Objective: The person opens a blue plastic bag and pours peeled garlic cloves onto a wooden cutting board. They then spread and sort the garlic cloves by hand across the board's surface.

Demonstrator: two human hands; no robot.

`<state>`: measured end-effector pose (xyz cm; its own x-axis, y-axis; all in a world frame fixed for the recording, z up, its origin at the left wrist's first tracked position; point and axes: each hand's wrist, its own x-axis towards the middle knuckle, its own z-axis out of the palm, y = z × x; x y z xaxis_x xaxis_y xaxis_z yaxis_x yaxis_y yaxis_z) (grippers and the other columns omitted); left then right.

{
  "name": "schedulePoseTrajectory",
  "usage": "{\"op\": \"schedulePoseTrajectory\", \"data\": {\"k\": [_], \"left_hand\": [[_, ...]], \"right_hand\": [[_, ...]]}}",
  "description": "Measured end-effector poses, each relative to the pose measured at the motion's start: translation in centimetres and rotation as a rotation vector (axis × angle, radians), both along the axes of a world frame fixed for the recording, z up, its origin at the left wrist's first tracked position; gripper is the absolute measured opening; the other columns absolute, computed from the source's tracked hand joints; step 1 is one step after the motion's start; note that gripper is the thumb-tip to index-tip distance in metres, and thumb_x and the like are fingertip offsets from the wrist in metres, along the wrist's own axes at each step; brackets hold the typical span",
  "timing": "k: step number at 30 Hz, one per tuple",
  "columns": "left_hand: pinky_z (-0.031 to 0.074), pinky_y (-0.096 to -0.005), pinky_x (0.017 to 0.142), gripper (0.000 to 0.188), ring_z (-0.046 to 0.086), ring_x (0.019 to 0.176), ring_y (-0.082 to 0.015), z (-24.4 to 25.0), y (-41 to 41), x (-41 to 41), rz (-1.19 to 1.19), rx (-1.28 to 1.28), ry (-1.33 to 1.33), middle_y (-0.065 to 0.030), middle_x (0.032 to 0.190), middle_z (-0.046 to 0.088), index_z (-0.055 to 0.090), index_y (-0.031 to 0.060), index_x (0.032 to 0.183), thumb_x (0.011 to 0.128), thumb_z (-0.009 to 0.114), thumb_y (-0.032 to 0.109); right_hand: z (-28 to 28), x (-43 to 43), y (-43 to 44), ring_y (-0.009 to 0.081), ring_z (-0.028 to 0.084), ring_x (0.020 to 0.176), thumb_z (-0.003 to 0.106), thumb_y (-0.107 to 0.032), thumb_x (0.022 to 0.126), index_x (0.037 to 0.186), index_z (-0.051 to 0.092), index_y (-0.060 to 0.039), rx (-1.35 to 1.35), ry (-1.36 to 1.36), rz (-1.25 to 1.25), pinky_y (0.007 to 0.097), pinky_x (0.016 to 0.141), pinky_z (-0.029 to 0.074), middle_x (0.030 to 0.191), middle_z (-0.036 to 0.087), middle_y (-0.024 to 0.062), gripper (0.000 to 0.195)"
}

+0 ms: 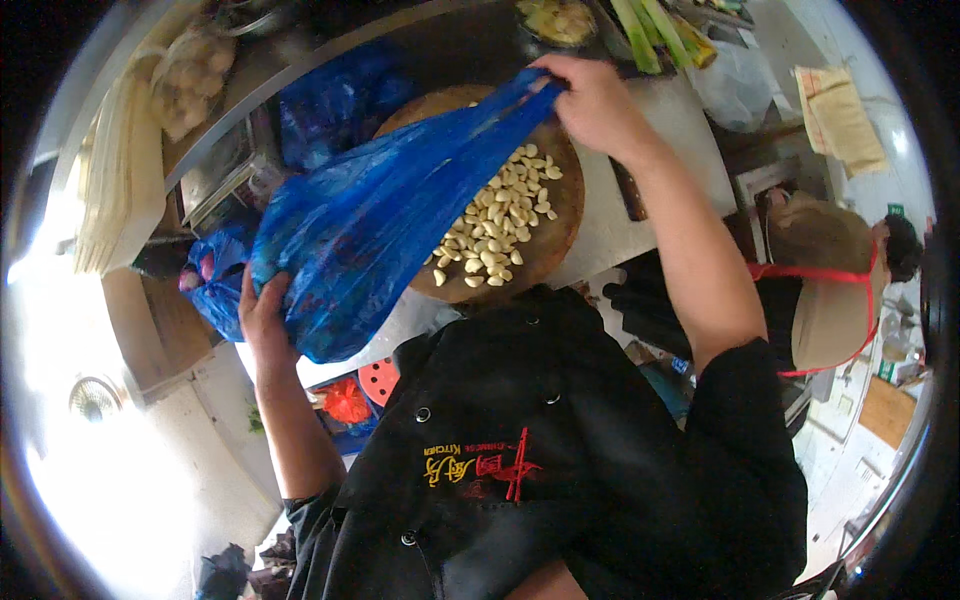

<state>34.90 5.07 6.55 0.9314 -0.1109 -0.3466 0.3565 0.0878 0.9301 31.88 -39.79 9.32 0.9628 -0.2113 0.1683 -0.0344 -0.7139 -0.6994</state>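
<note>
A blue plastic bag [360, 240] with dark and reddish contents is stretched across a round wooden chopping block [564, 217]. My right hand [600, 105] grips its gathered upper end, above the far right of the block. Against the bag's lower left side lies my left hand [266, 315], with its fingers spread around the plastic. Many peeled garlic cloves [495, 225] lie loose on the block, some hidden behind the bag. A knife or cleaver handle [628, 191] rests on the white board [675, 157], just under my right forearm.
Another blue bag [337, 97] is behind the block; a smaller one with reddish onions or shallots [221, 281] is at left. Stacked pale containers [124, 165] stand far left. Green stalks [652, 34] and a bowl of food [559, 22] are at the back. A person [832, 277] is at right.
</note>
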Motion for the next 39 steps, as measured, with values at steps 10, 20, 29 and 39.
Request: {"op": "schedulePoseTrajectory", "data": {"k": [10,20,29,39], "left_hand": [[0.056,-0.0440,0.098,0.055,0.066,0.113,-0.0318,5.2,-1.6,2.2,0.013,0.003,-0.119,-0.0178,0.129,0.065,0.051,-0.0008,0.144,0.093,0.067,0.012],[0.051,-0.0445,0.104,0.053,0.061,0.122,-0.0324,9.8,-4.0,2.6,0.114,0.126,-0.137,-0.0184,0.134,0.061,0.050,-0.0005,0.145,0.096,0.064,0.015],[0.050,-0.0431,0.104,0.055,0.061,0.120,-0.0320,8.4,-0.6,1.3,0.184,0.206,-0.128,-0.0179,0.134,0.061,0.050,-0.0001,0.146,0.094,0.064,0.013],[0.052,-0.0428,0.102,0.059,0.063,0.117,-0.0310,9.3,-3.7,-1.0,0.245,0.207,-0.176,-0.0179,0.131,0.062,0.049,-0.0006,0.147,0.092,0.064,0.013]], "right_hand": [[-9.0,-0.1,0.1,0.0215,0.075,0.079,0.071,0.002,0.081,0.110,0.076,-0.0030,0.679,0.257,-0.053,0.0352,0.073,0.062,0.093,0.077,0.0138,0.030],[-12.2,-1.8,1.2,0.0316,0.073,0.090,0.079,-0.008,0.074,0.103,0.075,-0.0050,0.376,0.279,0.069,0.0421,0.084,0.057,0.095,0.076,0.0163,0.030],[-11.1,-6.5,6.4,0.0394,0.068,0.101,0.074,-0.003,0.075,0.106,0.068,-0.0021,0.385,0.196,0.210,0.0475,0.089,0.054,0.100,0.072,0.0204,0.032],[-11.0,-7.9,6.0,0.0370,0.069,0.096,0.072,-0.002,0.077,0.101,0.069,-0.0036,0.384,0.123,0.133,0.0448,0.087,0.055,0.100,0.071,0.0177,0.024]]}}
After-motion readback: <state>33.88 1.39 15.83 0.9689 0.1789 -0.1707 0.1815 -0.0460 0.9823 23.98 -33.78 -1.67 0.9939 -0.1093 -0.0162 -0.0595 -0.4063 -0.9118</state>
